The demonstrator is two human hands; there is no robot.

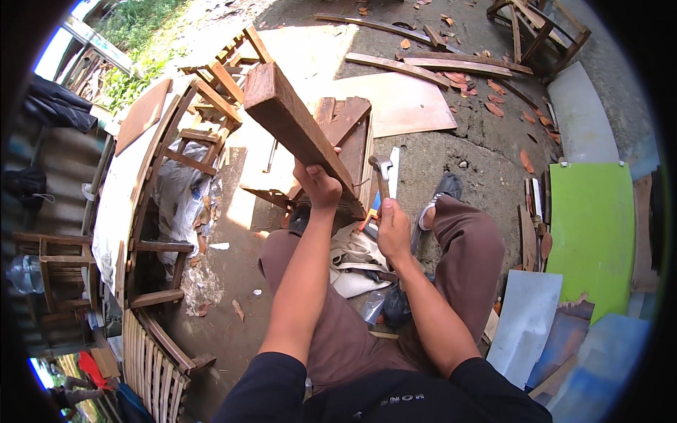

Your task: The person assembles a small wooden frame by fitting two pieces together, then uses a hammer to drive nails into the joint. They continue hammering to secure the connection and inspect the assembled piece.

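My left hand (319,189) is wrapped round a thick brown wooden beam (296,116), which slants up and away to the left. In my right hand (393,231) is a hammer (383,176), gripped by its handle with the metal head up, a little to the right of the beam. Behind the hammer a handsaw (394,169) shows its pale blade and an orange and blue handle. Beyond the beam stands a wooden frame (350,120) of slats and boards, partly hidden by it. Pale cloth (352,257) lies between my legs.
On the left stands a long wooden bench frame (151,183) with plastic sheeting below. Loose planks (451,65) and a plywood sheet (409,102) lie ahead among dry leaves. Green (591,236) and pale blue panels (525,321) lie at the right.
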